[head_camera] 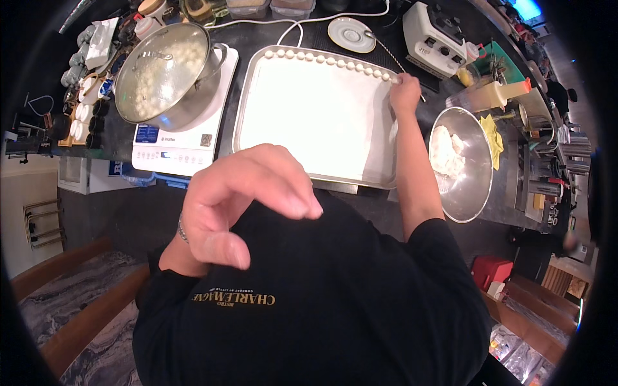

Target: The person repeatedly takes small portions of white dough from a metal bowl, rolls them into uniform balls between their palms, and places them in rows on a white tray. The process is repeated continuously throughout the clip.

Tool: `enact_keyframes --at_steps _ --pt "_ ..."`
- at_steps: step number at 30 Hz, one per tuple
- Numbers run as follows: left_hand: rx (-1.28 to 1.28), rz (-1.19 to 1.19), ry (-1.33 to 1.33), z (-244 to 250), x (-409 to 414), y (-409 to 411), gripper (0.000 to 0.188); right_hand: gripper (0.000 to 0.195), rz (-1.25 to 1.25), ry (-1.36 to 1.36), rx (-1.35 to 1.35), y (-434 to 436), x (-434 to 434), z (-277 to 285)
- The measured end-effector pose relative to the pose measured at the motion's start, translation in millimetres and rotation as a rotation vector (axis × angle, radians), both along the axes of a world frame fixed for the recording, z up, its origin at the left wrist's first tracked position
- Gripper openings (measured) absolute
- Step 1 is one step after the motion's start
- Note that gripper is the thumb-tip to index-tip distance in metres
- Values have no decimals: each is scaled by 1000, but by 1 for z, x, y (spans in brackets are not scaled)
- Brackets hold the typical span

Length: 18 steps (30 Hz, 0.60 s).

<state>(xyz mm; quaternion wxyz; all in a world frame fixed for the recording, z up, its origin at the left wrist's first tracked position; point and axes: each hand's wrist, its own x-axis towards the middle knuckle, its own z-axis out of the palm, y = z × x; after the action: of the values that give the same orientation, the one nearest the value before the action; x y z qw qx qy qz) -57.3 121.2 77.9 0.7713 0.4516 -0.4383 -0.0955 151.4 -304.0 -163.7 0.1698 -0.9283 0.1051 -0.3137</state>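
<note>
My left hand (251, 198) is raised in front of my chest, near the camera, its fingers curled with a gap to the thumb and nothing seen between them. My right hand (404, 94) is at the far right corner of a metal tray (241, 101) lined with white paper. Its fingertips are at the end of a row of small white dough balls (330, 61) along the tray's far edge; a ball appears to be at the fingertips, partly hidden. Right of my right forearm is a steel bowl (475, 188) holding a lump of white dough (446, 154).
A lidded glass-topped pot (164, 72) stands on a white induction cooker (174, 154) at the left. Behind the tray are a saucer (351, 34) with a long twisted-handle spoon (393, 57) and a white appliance base (429, 41). A yellow cloth (491, 140) lies beside the bowl.
</note>
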Motion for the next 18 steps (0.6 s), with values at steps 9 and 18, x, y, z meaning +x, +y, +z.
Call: enact_keyframes --at_steps 9,18 --pt "156 -49 -520 74 -5 -40 27 21 -18 212 118 -1 -35 34" --pt "236 -64 -760 99 -21 -76 28 38 -63 417 94 22 -13 14"
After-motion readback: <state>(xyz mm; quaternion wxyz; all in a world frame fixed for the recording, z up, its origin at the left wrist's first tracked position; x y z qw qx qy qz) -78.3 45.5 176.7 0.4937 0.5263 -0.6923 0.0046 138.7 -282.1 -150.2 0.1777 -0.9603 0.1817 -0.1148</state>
